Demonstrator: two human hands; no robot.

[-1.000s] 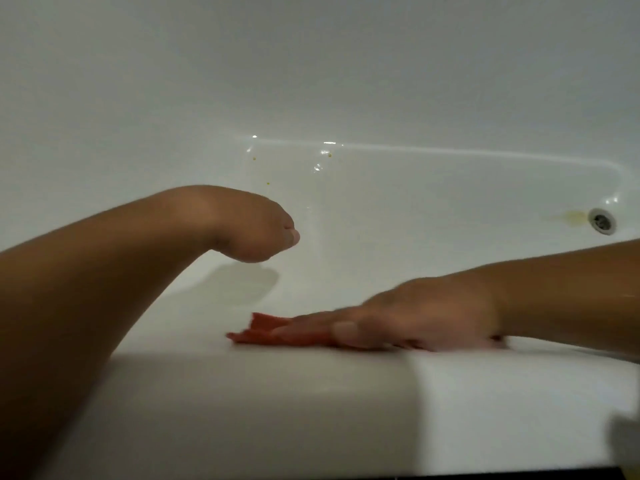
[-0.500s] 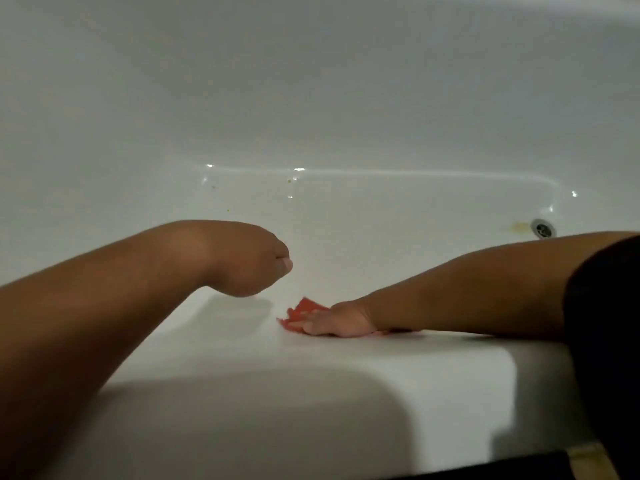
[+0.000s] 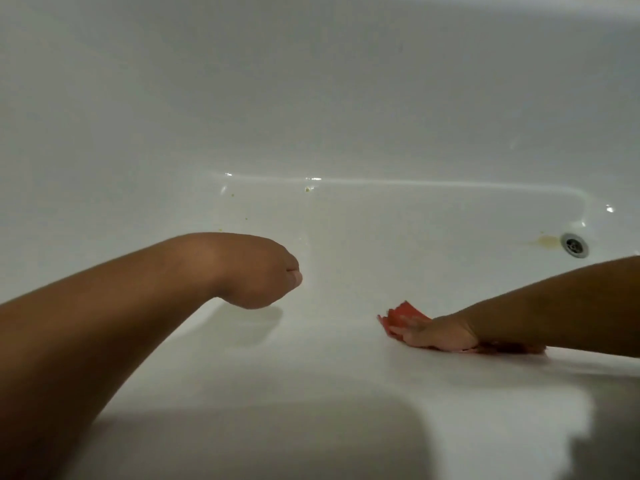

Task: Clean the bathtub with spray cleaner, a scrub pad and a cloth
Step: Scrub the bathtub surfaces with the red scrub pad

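Right hand: laid flat, palm down, fingers straight and together, pressed on the cloth. Nothing is gripped; the cloth is pinned between the palm and the white surface. The forearm is seen entering from the right edge, low over the near side of the bathtub.

Cloth: red-orange, crumpled. One part is seen sticking out past the fingertips to the left, and a darker strip is seen under the wrist. The rest is covered by the hand.

Left hand: bent down sharply at the wrist and held well apart from the cloth, to its left and slightly higher in view. Only the back of the hand and a thumb tip are shown. The fingers are hidden behind it, so whether they are curled or hold anything cannot be told.

Further out: small yellow specks are noted on the tub floor along the far wall. A metal drain is seen at the far right, with a yellowish stain just beside it.
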